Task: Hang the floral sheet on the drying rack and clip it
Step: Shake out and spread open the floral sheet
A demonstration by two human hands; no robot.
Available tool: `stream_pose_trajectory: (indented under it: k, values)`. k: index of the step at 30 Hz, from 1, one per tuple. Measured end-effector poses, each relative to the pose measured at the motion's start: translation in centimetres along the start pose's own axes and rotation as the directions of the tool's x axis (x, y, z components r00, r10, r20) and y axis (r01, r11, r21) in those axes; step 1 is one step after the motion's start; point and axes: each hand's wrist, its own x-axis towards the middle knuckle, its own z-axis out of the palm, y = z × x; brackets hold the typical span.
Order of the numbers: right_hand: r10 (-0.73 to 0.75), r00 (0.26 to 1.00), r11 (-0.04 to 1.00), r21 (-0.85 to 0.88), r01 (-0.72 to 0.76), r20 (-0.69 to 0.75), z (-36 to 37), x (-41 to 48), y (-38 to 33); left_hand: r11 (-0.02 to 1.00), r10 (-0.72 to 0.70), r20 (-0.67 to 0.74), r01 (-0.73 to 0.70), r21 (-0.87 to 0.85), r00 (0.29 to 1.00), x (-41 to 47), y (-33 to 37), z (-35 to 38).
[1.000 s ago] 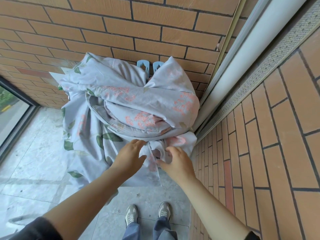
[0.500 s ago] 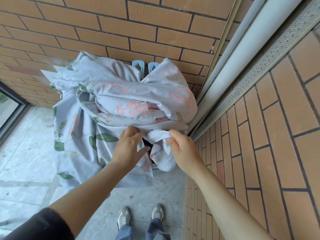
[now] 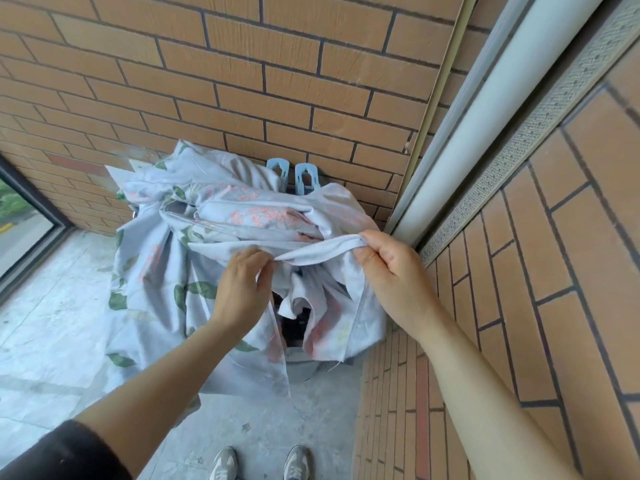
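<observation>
Both hands had risen and moved apart. The left hand (image 3: 242,285) and right hand (image 3: 391,271) each pinched the pale blue flowery cloth sheet (image 3: 242,216), heaped over its hidden rack. Spreading it flat probably came next, then the blue plastic clips (image 3: 304,178).

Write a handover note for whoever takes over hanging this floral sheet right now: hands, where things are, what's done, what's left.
Left hand: pinches the sheet's edge.
Right hand: grips the same edge, which is stretched between the two hands.
Floral sheet: bunched in a heap by the brick wall; the rack is hidden beneath it.
Two blue clips: upright behind the heap.
Done: an edge found.
Left: spread the sheet out and clip it.
</observation>
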Motion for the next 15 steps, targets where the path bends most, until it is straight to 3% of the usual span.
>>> stream_pose_trajectory:
  k: [8,15]
  values:
    - [-0.022,0.978,0.999,-0.04,0.014,-0.207,-3.2,0.7,-4.9,0.97,-0.131,-0.081,0.111,-0.216,0.988,-0.1,6.3,-7.3]
    - [-0.203,0.942,0.977,-0.125,0.175,-0.267,-4.0,-1.2,-14.2,0.96,0.009,-0.169,-0.056,-0.273,0.986,-2.0,10.3,-18.4]
